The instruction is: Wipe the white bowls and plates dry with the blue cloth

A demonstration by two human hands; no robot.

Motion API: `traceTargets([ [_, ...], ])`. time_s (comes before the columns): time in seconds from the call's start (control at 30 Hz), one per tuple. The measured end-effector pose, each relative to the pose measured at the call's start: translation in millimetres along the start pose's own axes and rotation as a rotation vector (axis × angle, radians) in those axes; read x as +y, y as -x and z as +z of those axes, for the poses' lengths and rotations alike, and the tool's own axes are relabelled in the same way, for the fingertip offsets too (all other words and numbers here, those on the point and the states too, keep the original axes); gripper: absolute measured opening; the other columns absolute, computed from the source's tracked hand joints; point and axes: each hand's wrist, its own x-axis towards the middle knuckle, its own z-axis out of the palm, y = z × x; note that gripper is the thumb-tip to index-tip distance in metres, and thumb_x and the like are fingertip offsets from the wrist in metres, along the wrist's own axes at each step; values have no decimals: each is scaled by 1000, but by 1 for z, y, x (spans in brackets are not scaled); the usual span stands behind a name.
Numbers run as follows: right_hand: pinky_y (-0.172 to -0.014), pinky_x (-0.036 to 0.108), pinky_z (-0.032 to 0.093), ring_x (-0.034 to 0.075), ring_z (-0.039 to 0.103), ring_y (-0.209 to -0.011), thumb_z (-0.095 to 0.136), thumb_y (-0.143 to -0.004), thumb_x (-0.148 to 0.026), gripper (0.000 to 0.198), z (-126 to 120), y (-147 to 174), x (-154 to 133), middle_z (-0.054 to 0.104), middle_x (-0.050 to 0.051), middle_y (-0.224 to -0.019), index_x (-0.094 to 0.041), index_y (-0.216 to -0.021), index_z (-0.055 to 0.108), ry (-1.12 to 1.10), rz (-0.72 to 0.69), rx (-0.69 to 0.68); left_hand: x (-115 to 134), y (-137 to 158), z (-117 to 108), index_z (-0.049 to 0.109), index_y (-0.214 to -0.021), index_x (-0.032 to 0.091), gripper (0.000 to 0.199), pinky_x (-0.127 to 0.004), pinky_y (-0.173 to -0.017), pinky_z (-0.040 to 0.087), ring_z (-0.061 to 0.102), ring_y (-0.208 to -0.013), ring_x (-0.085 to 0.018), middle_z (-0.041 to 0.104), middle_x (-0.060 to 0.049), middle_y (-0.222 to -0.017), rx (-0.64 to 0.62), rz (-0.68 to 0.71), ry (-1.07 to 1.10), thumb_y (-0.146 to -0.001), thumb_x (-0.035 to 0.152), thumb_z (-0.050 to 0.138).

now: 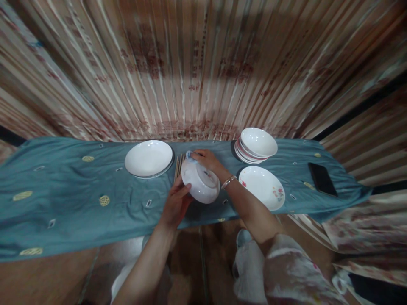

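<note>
A white bowl (201, 182) is tilted in front of me above the table, its underside and foot ring turned toward me. Around its left side my left hand (178, 199) is closed, the thumb pressed on the outer wall. At the bowl's far rim my right hand (206, 162) grips a bluish-white cloth (190, 155), which lies against the bowl; its full shape is hidden by the fingers. Several wooden chopsticks (178, 167) lie on the table just behind the bowl, partly covered by it.
Stacked white plates (149, 158) sit to the left. At the right stand a stack of white bowls (259, 142), a flower-patterned plate (260, 186) and a black phone (321, 178). A green-blue cloth covers the narrow table (127, 203); a pleated curtain (193, 84) hangs behind.
</note>
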Motion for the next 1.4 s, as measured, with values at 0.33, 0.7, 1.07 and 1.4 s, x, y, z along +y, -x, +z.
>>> traceTargets([
  [0.33,-62,23,36,13,54,-67,56,-89,-38,26,3,1,38,65,-3,-71,-19,-80,72,-161,92,104,0,-2,-4,69,-121,22,57,-34,-90,54,63,-113,-27,70,-8,-125,11,-1,-20,-66,21,80],
  [0.7,-66,26,43,16,57,-69,49,-88,-50,37,1,36,65,63,0,-71,-20,-81,68,-208,201,233,0,-5,-7,72,-112,20,48,-25,-77,55,66,-96,-20,73,-6,-114,4,10,-11,-65,21,81],
  [1.07,-83,33,49,23,66,-88,48,-94,-38,28,5,63,57,72,7,-89,-20,-101,69,-113,215,267,-1,-11,-13,67,-122,23,58,-29,-80,56,67,-94,-20,75,-4,-108,67,-13,41,-66,13,77],
  [1.4,-89,36,50,25,69,-98,44,-96,-35,36,7,93,54,75,11,-105,-18,-116,68,-98,225,343,0,-16,-18,66,-124,23,53,-25,-77,56,68,-89,-18,75,-5,-105,84,-25,23,-72,13,73],
])
